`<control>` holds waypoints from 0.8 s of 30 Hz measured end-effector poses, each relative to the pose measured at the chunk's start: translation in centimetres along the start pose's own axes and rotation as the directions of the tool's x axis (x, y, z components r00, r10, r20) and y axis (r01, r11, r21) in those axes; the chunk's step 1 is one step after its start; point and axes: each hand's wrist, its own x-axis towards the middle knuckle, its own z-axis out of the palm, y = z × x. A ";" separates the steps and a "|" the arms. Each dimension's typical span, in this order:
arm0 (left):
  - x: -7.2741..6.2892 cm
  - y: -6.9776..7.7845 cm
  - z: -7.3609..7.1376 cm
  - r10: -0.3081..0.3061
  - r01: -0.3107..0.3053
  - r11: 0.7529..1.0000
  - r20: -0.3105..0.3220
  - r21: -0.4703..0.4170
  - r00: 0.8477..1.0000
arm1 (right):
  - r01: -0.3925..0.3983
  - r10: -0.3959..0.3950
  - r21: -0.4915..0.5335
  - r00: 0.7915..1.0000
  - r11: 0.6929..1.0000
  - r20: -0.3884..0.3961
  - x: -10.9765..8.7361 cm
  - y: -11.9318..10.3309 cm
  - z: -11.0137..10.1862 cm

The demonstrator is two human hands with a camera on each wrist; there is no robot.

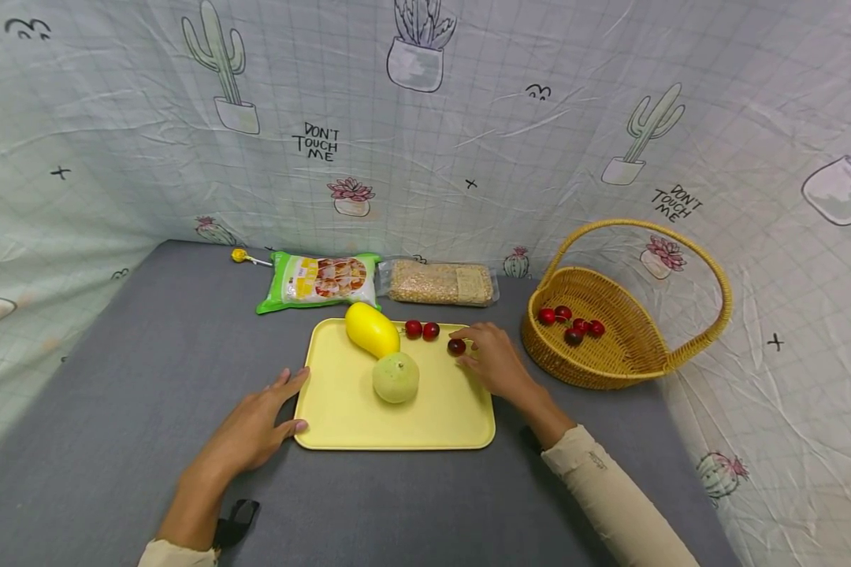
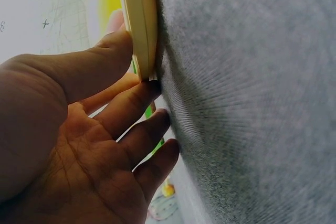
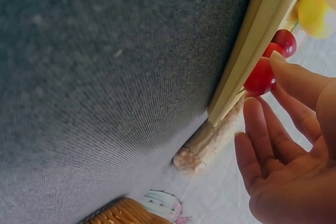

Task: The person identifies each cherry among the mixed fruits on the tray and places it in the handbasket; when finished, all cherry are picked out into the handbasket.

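A pale yellow tray (image 1: 347,429) lies flat on the table. My left hand (image 1: 257,425) rests at its left edge with thumb and fingers spread; in the left wrist view the thumb touches the tray rim (image 2: 137,30). At the tray's back right corner my right hand (image 1: 495,358) pinches a dark red cherry (image 1: 457,347) between thumb and index finger. The right wrist view shows this cherry (image 3: 259,77) beside the thumb. Two more cherries (image 1: 421,331) sit at the tray's back. A yellow mango (image 1: 372,329) and a round pale green fruit (image 1: 395,378) lie on the tray.
A wicker basket (image 1: 589,374) with a tall handle stands right of the tray, with several cherries (image 1: 574,327) inside. Behind the tray lie a green food packet (image 1: 319,281), a clear bag of grain (image 1: 440,283) and a yellow lollipop (image 1: 239,255). Patterned cloth hangs behind.
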 end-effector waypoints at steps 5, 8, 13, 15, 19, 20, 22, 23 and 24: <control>0.1 0.0 0.1 -0.004 0.004 1.000 0.005 -0.004 1.000 | 0.001 0.000 -0.013 1.000 1.000 0.009 0.0 0.1 0.2; 0.1 0.0 0.1 -0.008 0.008 1.000 0.007 -0.002 1.000 | 0.002 -0.002 -0.016 1.000 1.000 0.015 0.0 0.1 0.2; 0.1 -0.1 0.1 -0.008 0.008 1.000 0.004 0.005 1.000 | 0.014 -0.014 -0.014 1.000 1.000 0.014 -0.3 0.1 0.2; 0.1 -0.1 0.1 -0.005 0.005 1.000 0.002 0.001 1.000 | 0.020 -0.020 -0.007 1.000 1.000 0.007 -0.4 0.1 0.1; 0.1 0.0 0.0 -0.003 0.003 1.000 0.006 -0.002 1.000 | 0.041 -0.041 0.004 0.999 0.999 -0.013 -0.7 -0.2 -0.3; 0.1 0.0 0.0 -0.004 0.004 1.000 0.008 0.000 1.000 | 0.046 -0.046 0.005 0.999 0.999 -0.021 -0.7 -0.2 -0.4; 0.1 -0.1 0.0 -0.005 0.005 1.000 0.012 0.005 1.000 | 0.055 -0.054 0.006 0.998 0.998 -0.036 -0.9 -0.4 -0.7; 0.2 -0.1 0.0 -0.004 0.004 1.000 0.012 0.008 1.000 | 0.056 -0.056 0.007 0.997 0.998 -0.044 -0.9 -0.5 -0.8; 0.2 -0.1 0.0 -0.003 0.003 1.000 0.010 0.012 1.000 | 0.059 -0.058 0.006 0.997 0.998 -0.053 -1.0 -0.5 -0.9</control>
